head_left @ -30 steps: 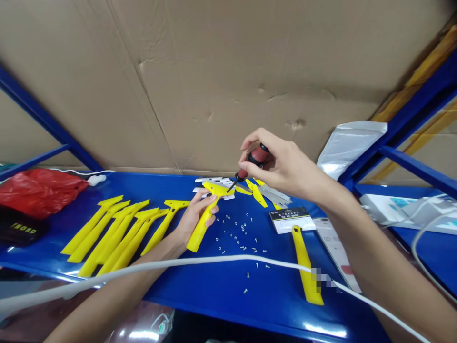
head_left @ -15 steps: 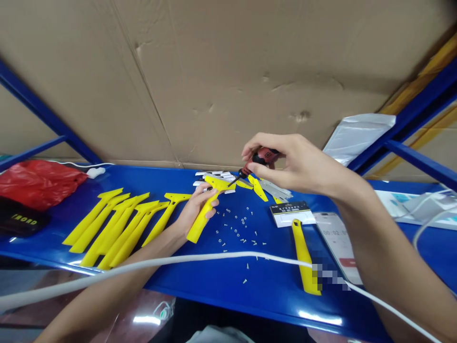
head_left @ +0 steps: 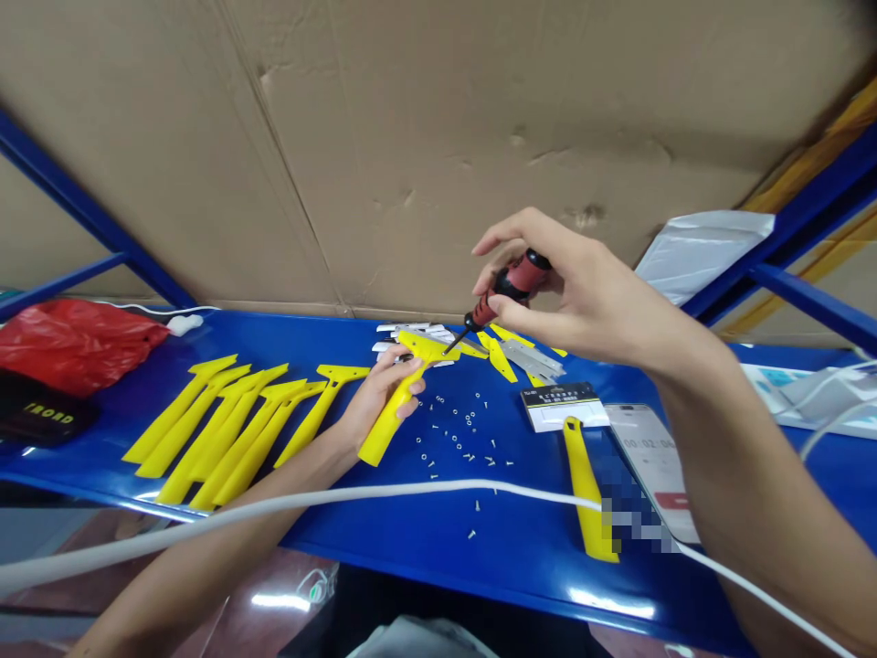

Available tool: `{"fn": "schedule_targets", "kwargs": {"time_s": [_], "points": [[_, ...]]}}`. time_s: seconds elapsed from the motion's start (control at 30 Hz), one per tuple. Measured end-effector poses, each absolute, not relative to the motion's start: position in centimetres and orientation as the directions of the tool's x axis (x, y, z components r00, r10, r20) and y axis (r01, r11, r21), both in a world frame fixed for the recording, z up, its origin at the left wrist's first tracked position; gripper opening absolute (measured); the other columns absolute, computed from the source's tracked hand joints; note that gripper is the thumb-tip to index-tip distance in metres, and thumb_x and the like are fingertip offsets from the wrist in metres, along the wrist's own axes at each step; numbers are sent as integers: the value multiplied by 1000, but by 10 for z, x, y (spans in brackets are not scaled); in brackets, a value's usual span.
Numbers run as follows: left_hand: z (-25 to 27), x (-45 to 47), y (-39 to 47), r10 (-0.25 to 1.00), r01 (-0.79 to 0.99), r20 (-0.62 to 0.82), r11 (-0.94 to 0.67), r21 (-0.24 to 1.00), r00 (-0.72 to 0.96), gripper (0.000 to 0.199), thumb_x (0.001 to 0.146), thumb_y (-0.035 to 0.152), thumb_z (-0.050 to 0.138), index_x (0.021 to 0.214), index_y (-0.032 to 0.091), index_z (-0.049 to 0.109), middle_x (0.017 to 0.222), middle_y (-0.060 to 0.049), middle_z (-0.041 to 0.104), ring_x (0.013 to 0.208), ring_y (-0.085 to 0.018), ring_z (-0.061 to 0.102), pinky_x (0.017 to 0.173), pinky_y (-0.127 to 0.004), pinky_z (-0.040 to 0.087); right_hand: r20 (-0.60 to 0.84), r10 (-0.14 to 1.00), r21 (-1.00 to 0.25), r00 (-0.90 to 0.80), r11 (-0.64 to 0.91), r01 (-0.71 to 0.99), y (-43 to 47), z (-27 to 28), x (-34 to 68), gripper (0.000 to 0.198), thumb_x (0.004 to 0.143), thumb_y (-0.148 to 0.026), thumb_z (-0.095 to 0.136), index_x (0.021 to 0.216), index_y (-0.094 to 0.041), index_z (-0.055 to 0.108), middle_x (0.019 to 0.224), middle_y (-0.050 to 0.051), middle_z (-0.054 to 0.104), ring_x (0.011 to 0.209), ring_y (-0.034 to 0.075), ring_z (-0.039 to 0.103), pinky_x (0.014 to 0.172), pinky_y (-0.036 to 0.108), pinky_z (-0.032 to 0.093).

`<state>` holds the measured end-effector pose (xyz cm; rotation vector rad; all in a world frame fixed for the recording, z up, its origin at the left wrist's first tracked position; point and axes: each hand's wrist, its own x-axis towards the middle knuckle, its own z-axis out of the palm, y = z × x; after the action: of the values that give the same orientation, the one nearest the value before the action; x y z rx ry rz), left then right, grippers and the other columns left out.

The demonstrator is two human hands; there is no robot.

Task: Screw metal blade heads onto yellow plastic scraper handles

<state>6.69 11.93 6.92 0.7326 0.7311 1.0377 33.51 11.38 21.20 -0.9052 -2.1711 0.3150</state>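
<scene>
My left hand (head_left: 366,402) is closed around the handle of a yellow scraper (head_left: 385,431), its wide head pointing up and away. In my right hand (head_left: 589,297) is a red and black screwdriver (head_left: 519,280), held loosely with the thumb against it and some fingers lifted off. The screwdriver's tip meets the right part of the scraper head; any screw under it is too small to make out. Below the hands, several small screws and nuts (head_left: 469,457) lie scattered. Just behind the scraper head are white-and-dark blade pieces (head_left: 387,329), yellow pieces (head_left: 502,361) and grey metal plates (head_left: 531,358).
Several yellow scraper handles (head_left: 226,425) lie in a row at left, near a red bag (head_left: 89,343) and black pouch (head_left: 41,411). At right are a packaged yellow scraper (head_left: 586,493) and a phone (head_left: 648,457). A white cable (head_left: 411,489) crosses the foreground. Cardboard (head_left: 411,164) stands behind the blue table (head_left: 384,539).
My right hand has opened its grip somewhat around the screwdriver, with fingers lifting and more of the handle showing. The tip stays at the scraper head, and my left hand keeps its hold.
</scene>
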Motion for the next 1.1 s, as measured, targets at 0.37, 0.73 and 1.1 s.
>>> {"fn": "schedule_targets", "kwargs": {"time_s": [0.37,0.73,1.1], "points": [[70,67,120,925,-471,-171,325,820,341,47,89,21,90,125,23,60,118,-6,72,61,-4,58,39,-10,39,502,677,-453,-538,736,503,114,217,344,39,93,-31,80,130,-25,73,122,8,82,103,31,76,94,51,62],[71,65,121,936,-489,-154,300,819,316,46,87,21,90,121,24,58,114,-5,71,63,-5,58,39,-9,39,597,680,-399,-425,712,578,122,205,340,44,93,-47,88,128,-29,69,106,5,79,93,29,73,84,45,60],[76,67,120,941,-511,-167,303,804,295,47,86,17,89,122,23,59,117,-6,72,61,-5,58,38,-10,37,621,696,-496,-359,704,508,122,202,329,39,88,-55,93,107,-29,71,97,4,79,93,31,76,87,49,63]]}}
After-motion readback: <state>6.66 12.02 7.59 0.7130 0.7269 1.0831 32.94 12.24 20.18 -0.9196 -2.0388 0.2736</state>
